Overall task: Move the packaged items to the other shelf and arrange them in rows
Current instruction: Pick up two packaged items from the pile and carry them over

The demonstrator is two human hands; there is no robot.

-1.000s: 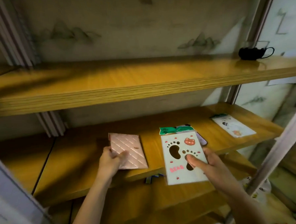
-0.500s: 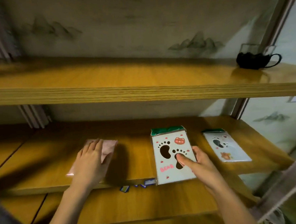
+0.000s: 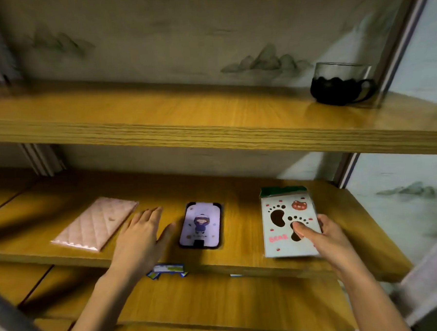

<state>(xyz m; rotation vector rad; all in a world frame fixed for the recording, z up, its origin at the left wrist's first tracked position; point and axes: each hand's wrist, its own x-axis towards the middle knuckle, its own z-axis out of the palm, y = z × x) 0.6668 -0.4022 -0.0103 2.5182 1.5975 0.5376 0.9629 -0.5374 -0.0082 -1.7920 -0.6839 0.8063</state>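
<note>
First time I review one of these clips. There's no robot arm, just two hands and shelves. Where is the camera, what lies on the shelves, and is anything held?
No machine here: a person works with bare hands, and the one camera sits on their head, looking forward and down, so the arms enter from the bottom. The left hand is flat and open, holding nothing, between a pink quilted packet and a dark-edged packet with a purple figure, both lying on the middle shelf. The right hand grips a paw-print packet, thumb on its front, toward that shelf's right end. On the upper shelf stands a glass cup with dark contents. A small blue-and-white item peeks out below the middle shelf's front edge; too hidden to name.
</note>
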